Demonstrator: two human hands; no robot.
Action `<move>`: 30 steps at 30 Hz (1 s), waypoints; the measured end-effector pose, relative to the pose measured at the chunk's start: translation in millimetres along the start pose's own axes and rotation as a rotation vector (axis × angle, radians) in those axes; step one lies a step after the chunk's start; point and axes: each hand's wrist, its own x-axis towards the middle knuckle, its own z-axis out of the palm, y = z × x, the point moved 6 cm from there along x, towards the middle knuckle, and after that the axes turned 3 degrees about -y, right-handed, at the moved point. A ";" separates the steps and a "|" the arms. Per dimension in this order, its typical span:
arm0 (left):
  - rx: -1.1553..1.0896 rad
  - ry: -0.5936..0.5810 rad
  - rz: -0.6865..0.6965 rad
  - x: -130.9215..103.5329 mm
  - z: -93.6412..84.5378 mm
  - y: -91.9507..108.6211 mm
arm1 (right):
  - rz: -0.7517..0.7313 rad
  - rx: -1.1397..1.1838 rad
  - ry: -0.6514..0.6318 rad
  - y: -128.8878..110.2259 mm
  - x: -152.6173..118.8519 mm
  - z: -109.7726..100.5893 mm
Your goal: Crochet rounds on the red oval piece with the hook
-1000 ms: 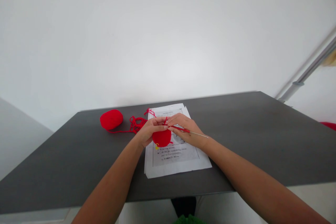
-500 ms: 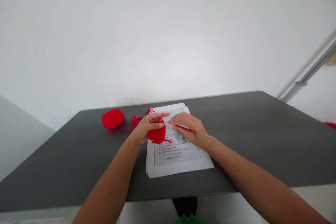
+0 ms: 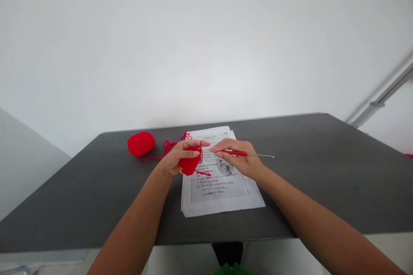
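– Hands first. Pose?

– Left forearm rises from lower left, right from lower right; they converge over the sheets. Left hand (image 3: 177,155): thumb laid across the top of the work, forefinger stretched out to the right with a red strand (image 3: 201,144) at it. Right hand (image 3: 241,157): fingers bunched, aimed left, pen-style.

– Grip state?

– Left: thumb and fingers pinched on the red crochet piece (image 3: 189,165). Right: thumb and fingertips together on the crochet hook (image 3: 238,153).

– Hook orientation?

– Long axis near side-to-side, right end slightly lower. Red handle in the middle, bare metal both ends. Left tip at the piece's right edge; can't tell if it's through a loop. Right end sticks out past the hand, over the table (image 3: 312,180).

– And the piece?

– Held over the left part of the printed sheets (image 3: 224,206). Yellow stitch marker (image 3: 181,170) at its left edge, yarn tail (image 3: 204,173) trailing right. Yarn ball (image 3: 141,144) on the table, far left, a line running toward the tangled yarn (image 3: 167,146) behind the left hand.

– Any text?

– Sheets only: bordered block, print lines, grey picture. Too blurred to read.
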 end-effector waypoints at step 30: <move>0.052 0.128 -0.056 -0.9 0.2 -2.8 | 0.270 0.354 0.005 17.0 0.1 0.8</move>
